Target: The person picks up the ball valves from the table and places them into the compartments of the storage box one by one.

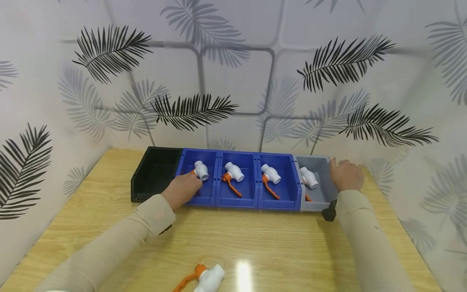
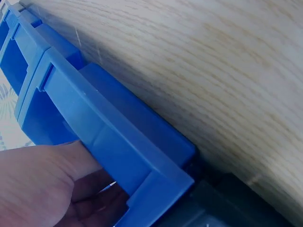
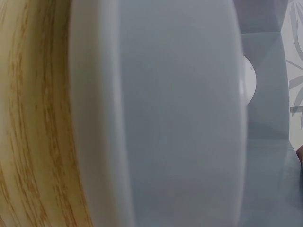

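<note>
My left hand (image 1: 184,190) reaches into the leftmost blue bin (image 1: 209,200) and grips a white ball valve (image 1: 201,170) by its orange lever side; the lever is mostly hidden by the fingers. In the left wrist view, the thumb and curled fingers of the left hand (image 2: 42,184) are inside the blue bin (image 2: 118,137), partly behind its wall. At the right end, my right hand (image 1: 346,175) holds the right wall of the grey bin (image 1: 319,206). Inside that bin lies another white valve (image 1: 309,177). Only a sliver of the right hand shows in the right wrist view.
A black bin (image 1: 155,174) stands left of the blue ones. The middle blue bin (image 1: 237,202) and right blue bin (image 1: 279,204) each hold an orange-levered valve. One more valve (image 1: 211,279) lies on the wooden table (image 1: 270,243) near the front. A patterned wall (image 1: 233,81) rises behind.
</note>
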A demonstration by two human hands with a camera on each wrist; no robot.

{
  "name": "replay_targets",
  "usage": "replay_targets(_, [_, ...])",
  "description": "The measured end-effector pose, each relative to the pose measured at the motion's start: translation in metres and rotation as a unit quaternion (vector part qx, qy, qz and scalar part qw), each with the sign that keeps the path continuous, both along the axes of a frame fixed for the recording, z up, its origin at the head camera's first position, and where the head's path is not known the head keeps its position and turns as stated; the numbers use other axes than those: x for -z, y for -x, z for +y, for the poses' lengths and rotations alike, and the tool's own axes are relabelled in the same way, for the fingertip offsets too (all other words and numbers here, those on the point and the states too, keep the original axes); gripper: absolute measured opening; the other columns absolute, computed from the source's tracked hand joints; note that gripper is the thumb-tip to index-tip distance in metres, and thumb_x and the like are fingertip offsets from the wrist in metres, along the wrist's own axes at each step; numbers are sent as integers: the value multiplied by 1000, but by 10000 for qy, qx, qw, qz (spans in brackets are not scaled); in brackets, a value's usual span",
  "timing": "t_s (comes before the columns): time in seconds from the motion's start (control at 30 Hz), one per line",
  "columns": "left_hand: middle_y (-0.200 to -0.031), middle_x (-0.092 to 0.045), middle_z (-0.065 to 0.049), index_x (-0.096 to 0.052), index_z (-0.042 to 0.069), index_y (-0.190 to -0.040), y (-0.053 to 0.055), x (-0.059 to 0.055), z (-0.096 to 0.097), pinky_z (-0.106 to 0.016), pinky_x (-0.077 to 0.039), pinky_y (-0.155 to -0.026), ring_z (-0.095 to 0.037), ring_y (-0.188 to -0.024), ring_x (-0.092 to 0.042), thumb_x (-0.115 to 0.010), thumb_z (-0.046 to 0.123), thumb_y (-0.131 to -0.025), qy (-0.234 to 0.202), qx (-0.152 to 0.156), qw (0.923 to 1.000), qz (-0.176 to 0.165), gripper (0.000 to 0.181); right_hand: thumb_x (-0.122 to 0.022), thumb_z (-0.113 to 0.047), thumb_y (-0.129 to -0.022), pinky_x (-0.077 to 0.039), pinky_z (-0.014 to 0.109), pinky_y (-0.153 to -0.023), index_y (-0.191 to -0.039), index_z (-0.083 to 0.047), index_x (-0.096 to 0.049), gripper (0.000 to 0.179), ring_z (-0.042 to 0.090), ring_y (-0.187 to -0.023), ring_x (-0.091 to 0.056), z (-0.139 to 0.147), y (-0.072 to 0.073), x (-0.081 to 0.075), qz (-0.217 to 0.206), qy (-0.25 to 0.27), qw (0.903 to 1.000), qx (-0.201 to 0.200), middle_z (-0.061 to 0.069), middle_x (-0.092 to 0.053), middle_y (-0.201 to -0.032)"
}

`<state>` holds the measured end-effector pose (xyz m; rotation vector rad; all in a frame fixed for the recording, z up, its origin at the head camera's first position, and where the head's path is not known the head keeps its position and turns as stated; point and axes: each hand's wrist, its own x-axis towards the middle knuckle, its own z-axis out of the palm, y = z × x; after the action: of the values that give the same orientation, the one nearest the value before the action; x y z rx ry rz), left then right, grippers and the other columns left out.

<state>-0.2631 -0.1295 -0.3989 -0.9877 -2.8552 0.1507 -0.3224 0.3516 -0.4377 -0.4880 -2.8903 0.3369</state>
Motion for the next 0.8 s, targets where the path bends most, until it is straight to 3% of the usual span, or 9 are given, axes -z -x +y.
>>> replay_targets(0.03, [-75,-66,-13,-65,3,-75,-13,-18,5,-34,-50,-57,-19,-59,-55,-61,-1,-84,111,-62,9999,-13,11,-15,-46,-96,-39,58,-78,-105,15,-54,74,52,-92,-51,0,0,0,-11,-6,10000,7,37,-54,-101])
replay_targets(0.1, [-78,-66,-14,-66,1,-79,-17,-27,7,-34,-52,-62,-19,-63,-58,-60,-2,-85,372,-192,9989,-189,9,-16,-46,-96,-39,58,-78,-105,15,-54,72,52,-93,-51,1,0,0,-31,-9,10000,19,37,-54,-102])
replay_targets(0.27, [-74,-65,-9,-67,4,-81,14,14,-3,-34,-52,-62,-18,-63,-58,-64,1,-83,707,-236,9971,-146,5,-18,-45,-97,-38,58,-80,-109,15,-53,70,52,-95,-50,0,0,-1,-93,16,10000,7,37,-54,-105])
replay_targets(0.37, [-73,-65,-8,-67,6,-80,24,28,-7,-34,-52,-60,-17,-61,-58,-65,1,-82,809,-234,9964,-30,5,-18,-44,-97,-38,58,-81,-108,15,-53,70,52,-96,-50,0,0,-2,-91,-4,10000,-23,37,-53,-105])
replay_targets(0.53, [-71,-65,-7,-68,5,-81,25,29,-6,-34,-53,-61,-16,-61,-58,-65,3,-83,1105,-227,9936,52,4,-15,-45,-96,-38,58,-81,-107,15,-53,72,52,-96,-49,0,0,-2,-106,-10,9999,-62,37,-53,-104])
replay_targets(0.8, [-71,-65,-7,-66,6,-75,22,30,-8,-34,-53,-57,-15,-57,-57,-68,1,-80,1077,-110,9935,354,8,-15,-45,-96,-37,58,-83,-111,16,-52,73,53,-98,-48,-1,0,-1,-176,-30,9998,-13,38,-52,-107])
